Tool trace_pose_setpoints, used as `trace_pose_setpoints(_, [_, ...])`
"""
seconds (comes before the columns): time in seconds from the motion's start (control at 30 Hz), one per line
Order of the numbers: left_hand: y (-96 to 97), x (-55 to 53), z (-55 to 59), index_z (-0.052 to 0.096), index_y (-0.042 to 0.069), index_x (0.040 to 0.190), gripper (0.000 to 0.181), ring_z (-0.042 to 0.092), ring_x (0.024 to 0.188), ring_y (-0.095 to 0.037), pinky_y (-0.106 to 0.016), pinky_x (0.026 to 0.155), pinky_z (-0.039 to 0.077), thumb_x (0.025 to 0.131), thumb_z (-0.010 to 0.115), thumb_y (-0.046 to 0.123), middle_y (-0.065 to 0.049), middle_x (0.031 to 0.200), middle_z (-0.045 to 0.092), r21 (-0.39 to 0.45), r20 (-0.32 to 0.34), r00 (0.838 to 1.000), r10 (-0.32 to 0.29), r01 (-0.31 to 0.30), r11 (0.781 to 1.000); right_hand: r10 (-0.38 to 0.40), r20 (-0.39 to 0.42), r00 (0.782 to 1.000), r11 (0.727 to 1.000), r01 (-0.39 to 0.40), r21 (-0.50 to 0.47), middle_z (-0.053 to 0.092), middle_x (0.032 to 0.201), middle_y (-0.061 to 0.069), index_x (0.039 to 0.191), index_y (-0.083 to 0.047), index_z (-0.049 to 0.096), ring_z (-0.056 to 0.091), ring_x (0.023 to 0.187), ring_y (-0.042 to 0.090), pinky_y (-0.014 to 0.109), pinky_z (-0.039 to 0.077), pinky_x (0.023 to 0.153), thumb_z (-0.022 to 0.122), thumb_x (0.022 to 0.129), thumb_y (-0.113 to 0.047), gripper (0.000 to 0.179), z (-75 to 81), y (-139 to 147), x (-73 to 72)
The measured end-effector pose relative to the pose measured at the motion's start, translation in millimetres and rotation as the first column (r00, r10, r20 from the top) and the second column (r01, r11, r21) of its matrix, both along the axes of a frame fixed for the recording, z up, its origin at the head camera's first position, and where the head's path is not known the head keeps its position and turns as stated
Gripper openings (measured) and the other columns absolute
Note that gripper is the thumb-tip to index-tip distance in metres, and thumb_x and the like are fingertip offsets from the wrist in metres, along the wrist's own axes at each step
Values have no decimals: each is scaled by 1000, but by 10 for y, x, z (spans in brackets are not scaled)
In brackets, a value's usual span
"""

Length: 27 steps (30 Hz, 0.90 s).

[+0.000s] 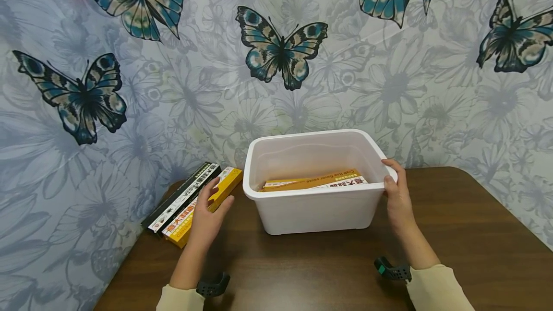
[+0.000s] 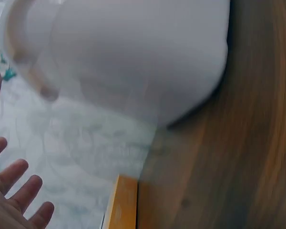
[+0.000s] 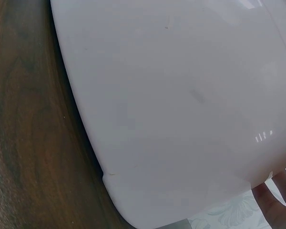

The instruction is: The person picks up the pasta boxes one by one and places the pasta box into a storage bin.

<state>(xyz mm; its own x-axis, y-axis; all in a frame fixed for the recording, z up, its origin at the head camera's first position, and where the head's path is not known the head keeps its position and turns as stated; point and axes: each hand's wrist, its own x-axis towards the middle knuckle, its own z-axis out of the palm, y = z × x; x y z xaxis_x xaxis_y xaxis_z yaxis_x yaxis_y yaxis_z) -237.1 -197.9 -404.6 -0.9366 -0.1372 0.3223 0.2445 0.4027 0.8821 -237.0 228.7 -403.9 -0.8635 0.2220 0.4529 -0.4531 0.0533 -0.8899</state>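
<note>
Head view: right hand (image 1: 398,200) grips the rim of the white tub (image 1: 317,212), between the hands; the yellow box (image 1: 222,189) lies just beyond the nearer left hand (image 1: 207,219), long axis slanting away rightward. Left wrist view: fingers spread, unladen; box contact unclear. Right wrist view: fingers at tub.

The white bin (image 1: 317,212) is gripped at right by the right hand (image 1: 398,196); the left hand (image 1: 209,217) is held near a yellow box (image 1: 227,185).
</note>
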Motion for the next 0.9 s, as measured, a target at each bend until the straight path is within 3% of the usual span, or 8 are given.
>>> trace_pose_setpoints(0.2, [-262, -33, -71, 44, 18, 149, 67, 41, 139, -37, -59, 114, 32, 91, 72, 34, -15, 152, 42, -177, 48, 992, 114, -104, 979, 3, -2, 1000, 1000, -3, -7, 42, 139, -5, 148, -16, 38, 43, 121, 17, 22, 39, 89, 36, 101, -26, 47, 13, 9, -5])
trace_pose_setpoints(0.33, [-383, -44, -119, 44, 14, 148, 67, 39, 139, -40, -59, 113, 32, 91, 72, 34, -19, 151, 43, -231, 67, 979, 193, -173, 957, 2, 4, 1000, 1000, -2, -2, 42, 139, -6, 148, -15, 37, 43, 121, 15, 23, 38, 89, 36, 102, -26, 48, 16, 5, -10])
trace_pose_setpoints(0.6, [-482, -22, -195, 45, 14, 147, 70, 36, 133, -49, -69, 103, 22, 89, 72, 42, -23, 147, 44, -311, 137, 925, 354, -299, 902, -7, 1, 1000, 1000, 7, 6, 42, 139, -5, 149, -13, 36, 43, 121, 15, 24, 38, 90, 35, 102, -25, 49, -6, 8, -13])
trace_pose_setpoints(0.7, [-519, -17, -234, 44, 12, 148, 72, 39, 128, -53, -69, 99, 24, 89, 71, 43, -27, 143, 46, -349, 158, 911, 380, -309, 885, -4, -3, 1000, 1000, 4, 0, 42, 139, -5, 149, -13, 36, 43, 122, 16, 23, 38, 90, 35, 102, -25, 49, -12, 7, -17])
trace_pose_setpoints(0.9, [-565, -37, -304, 38, 9, 150, 77, 34, 132, -56, -70, 99, 23, 89, 69, 43, -29, 146, 41, -420, 225, 897, 380, -263, 869, 1, -15, 1000, 1000, 0, 3, 42, 140, -4, 149, -13, 36, 43, 122, 16, 23, 38, 90, 35, 102, -25, 49, -17, 10, -17])
